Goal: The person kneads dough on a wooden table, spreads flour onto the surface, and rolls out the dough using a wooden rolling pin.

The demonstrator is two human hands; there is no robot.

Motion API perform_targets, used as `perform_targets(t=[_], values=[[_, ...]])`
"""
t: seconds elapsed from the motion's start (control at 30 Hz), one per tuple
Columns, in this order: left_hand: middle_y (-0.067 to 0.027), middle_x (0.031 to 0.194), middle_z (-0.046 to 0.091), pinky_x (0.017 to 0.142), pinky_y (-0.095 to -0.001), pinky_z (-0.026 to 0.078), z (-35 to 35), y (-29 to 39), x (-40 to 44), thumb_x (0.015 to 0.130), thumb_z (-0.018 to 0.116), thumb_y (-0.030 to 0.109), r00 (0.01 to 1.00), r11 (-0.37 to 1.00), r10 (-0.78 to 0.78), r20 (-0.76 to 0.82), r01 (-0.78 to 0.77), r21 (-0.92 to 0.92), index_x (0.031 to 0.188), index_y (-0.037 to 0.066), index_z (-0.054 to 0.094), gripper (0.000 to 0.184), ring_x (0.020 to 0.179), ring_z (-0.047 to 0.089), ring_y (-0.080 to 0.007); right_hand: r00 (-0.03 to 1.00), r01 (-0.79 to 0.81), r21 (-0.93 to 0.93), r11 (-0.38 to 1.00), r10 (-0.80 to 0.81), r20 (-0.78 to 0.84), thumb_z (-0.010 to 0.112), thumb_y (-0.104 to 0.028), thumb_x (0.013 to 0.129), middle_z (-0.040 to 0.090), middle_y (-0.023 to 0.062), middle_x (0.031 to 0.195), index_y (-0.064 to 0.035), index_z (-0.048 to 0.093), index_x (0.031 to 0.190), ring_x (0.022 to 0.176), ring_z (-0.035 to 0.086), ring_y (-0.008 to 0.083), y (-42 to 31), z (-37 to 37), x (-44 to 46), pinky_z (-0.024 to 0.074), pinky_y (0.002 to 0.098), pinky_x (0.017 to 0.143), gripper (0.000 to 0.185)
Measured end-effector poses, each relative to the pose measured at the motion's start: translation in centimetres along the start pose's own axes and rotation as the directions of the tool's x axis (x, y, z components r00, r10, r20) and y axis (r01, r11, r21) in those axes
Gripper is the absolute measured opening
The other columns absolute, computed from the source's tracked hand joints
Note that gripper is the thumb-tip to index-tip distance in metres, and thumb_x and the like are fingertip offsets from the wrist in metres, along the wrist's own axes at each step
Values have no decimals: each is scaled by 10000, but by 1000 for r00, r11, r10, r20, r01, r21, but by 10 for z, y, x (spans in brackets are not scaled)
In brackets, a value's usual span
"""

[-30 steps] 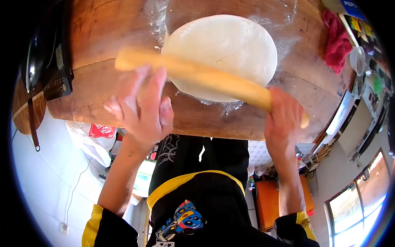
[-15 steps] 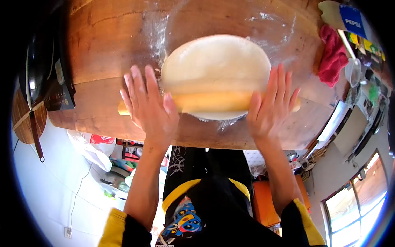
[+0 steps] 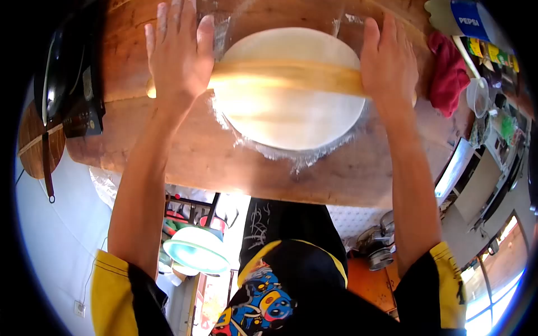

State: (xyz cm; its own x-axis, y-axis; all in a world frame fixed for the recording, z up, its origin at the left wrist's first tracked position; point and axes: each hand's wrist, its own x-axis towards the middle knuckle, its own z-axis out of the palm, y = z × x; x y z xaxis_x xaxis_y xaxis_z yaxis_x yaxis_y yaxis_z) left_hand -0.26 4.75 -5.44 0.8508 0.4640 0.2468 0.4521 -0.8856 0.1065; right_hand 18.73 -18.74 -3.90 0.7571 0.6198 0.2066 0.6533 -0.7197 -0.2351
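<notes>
A wide oval sheet of pale dough [image 3: 291, 120] lies flat on the wooden table. Across its upper half rests a wooden rolling pin [image 3: 286, 77], blurred by motion. My left hand [image 3: 180, 61] lies palm down over the pin's left end, fingers stretched forward and thumb apart. Over the right end is my right hand [image 3: 390, 70], flat too, with its fingers pointing away from me. Both hands are open, pressing on the pin rather than wrapped round it. White flour [image 3: 302, 159] edges the dough's near side.
The wooden table [image 3: 196, 168] ends just in front of my body. At right lie a dark red cloth [image 3: 447, 75], a clear plastic cup [image 3: 478, 96] and a blue Pepsi label [image 3: 469, 23]. A pan [image 3: 54, 84] stands at left. Below the table is a pale green basin [image 3: 196, 249].
Both hands and the rolling pin have moved forward, away from me, from the dough's near edge to its upper half. My arms are now stretched further out.
</notes>
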Motion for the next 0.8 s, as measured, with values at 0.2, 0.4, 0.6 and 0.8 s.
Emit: perform_targets(t=[0.2,0.4,0.6,0.8], values=[[-264,1525,423,1169,-601,259,-17,27,-95,1065,337,410,996,993,-63,-58,57,-101,1486,-34,413,617,1429,379,-450,998,36,-157,987,-28,48,520,-269,988,593,196,1383,13,566,1361,1315,522,393,-5,-23,-90,389,558,1101,470],[-262,1565,363,1181,-587,241,-24,25,-80,1069,311,415,997,997,-70,38,71,-39,1526,-51,329,653,1459,331,-447,988,151,-163,975,-148,31,526,-278,961,522,192,1474,34,499,1435,1378,464,389,-3,-16,-72,312,549,1158,568],[-247,1607,295,1212,-563,171,-51,39,-87,1077,313,404,984,992,-114,139,121,-46,1554,-20,296,638,1496,265,-424,990,120,11,993,-120,77,502,-261,976,488,209,1502,33,507,1431,1422,416,401,6,-50,-103,268,556,1180,542],[-284,1489,455,1160,-606,264,-49,65,-134,1029,379,375,989,985,-127,77,135,-111,1479,-67,408,631,1420,381,-465,984,29,-65,997,-17,179,436,-290,995,495,210,1494,36,511,1429,1411,429,405,2,-53,-161,248,581,1178,548]])
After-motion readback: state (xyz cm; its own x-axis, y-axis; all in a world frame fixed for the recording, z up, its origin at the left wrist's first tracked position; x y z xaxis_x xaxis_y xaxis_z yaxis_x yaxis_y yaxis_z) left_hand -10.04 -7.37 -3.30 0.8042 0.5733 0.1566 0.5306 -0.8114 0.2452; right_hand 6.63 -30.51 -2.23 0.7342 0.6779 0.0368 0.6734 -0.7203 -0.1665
